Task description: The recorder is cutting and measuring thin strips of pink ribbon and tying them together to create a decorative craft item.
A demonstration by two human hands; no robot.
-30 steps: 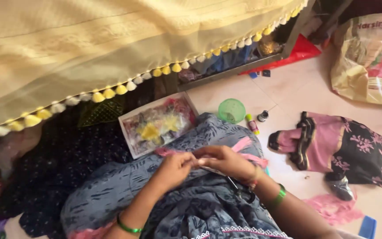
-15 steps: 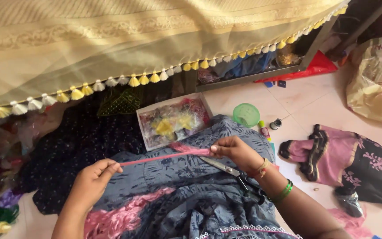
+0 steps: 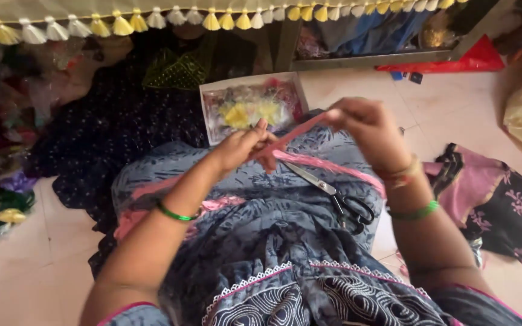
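A pink strip [image 3: 300,134] runs taut between both hands above the blue cloth [image 3: 261,223] on the lap. The left hand [image 3: 243,147] pinches its lower end, forearm angled up from the elbow. The right hand [image 3: 364,124], raised higher, wrist bent, grips the upper end. Scissors [image 3: 333,194] lie on the cloth below, near a box [image 3: 250,108].

Soft, even daylight falls brightest on the pale floor [image 3: 454,108] toward 2 o'clock, without harsh glare. The 9 o'clock edge lies dim and smeared. Motion blur softens the right hand [image 3: 367,130]; shadows under the arms are faint.
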